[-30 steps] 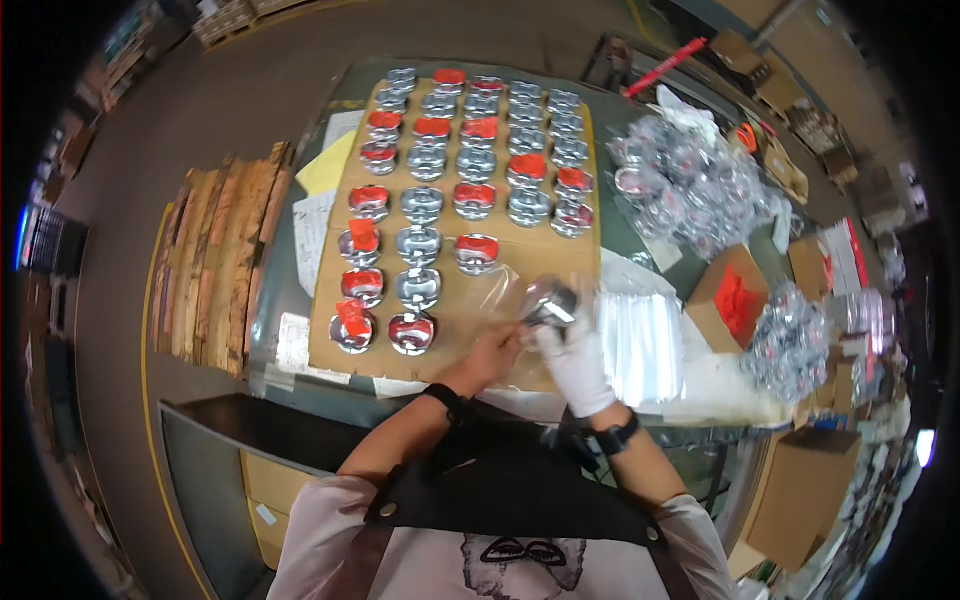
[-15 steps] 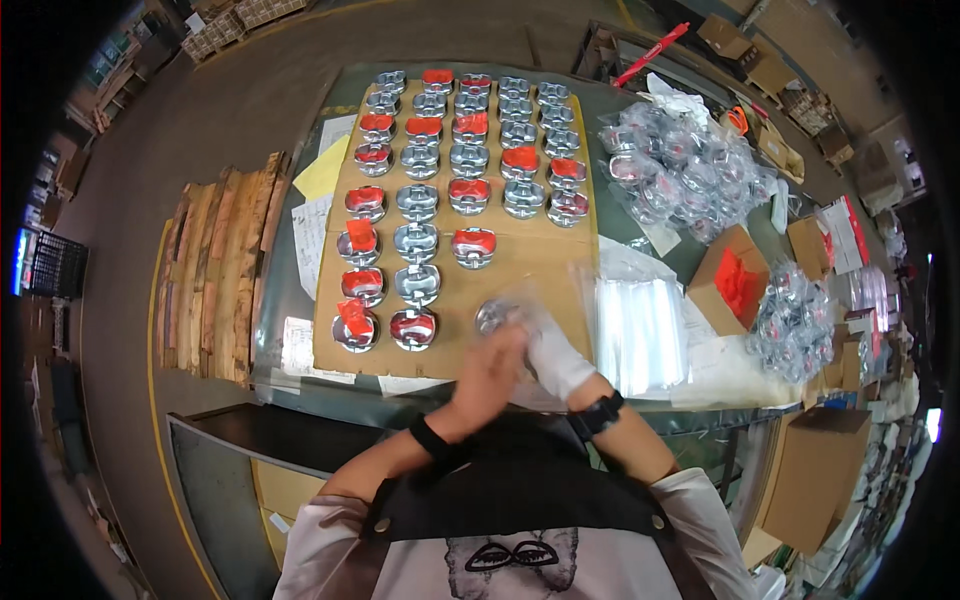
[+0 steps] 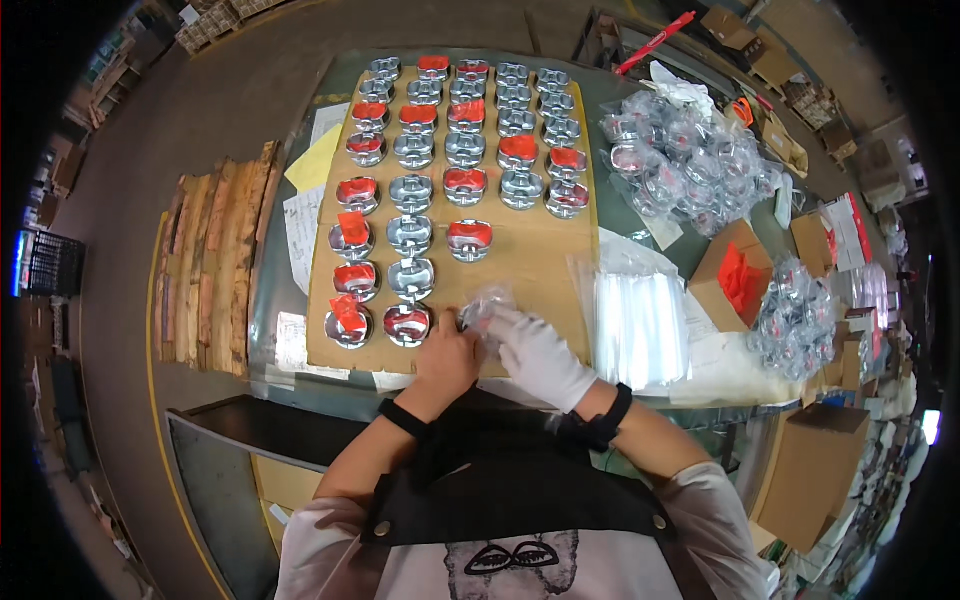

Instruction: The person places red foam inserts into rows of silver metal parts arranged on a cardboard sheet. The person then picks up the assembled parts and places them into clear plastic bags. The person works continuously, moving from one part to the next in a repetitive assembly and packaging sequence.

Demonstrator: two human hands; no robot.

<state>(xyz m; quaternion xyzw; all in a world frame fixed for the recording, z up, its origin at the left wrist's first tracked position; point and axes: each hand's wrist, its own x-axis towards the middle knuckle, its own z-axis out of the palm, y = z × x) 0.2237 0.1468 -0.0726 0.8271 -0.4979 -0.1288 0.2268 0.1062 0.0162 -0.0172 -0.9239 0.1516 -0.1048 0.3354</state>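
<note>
My bare left hand [image 3: 447,358] and my white-gloved right hand [image 3: 541,355] meet at the near edge of a cardboard sheet [image 3: 540,258]. Together they grip a shiny metal part in a clear plastic bag [image 3: 487,308]. Just left of it stands a bare metal part [image 3: 407,323], the nearest of several rows of round shiny metal parts [image 3: 467,148] on the cardboard. Many of those carry red tags [image 3: 470,230].
A stack of clear plastic bags [image 3: 640,325] lies right of the cardboard. Heaps of bagged parts [image 3: 685,160] sit at the far right, beside an open box of red tags [image 3: 735,275]. Papers [image 3: 305,225] and wooden boards [image 3: 205,260] lie to the left.
Both hands have drawn the bagged part back toward me and to the left, to the cardboard's near edge, and now close around it more tightly.
</note>
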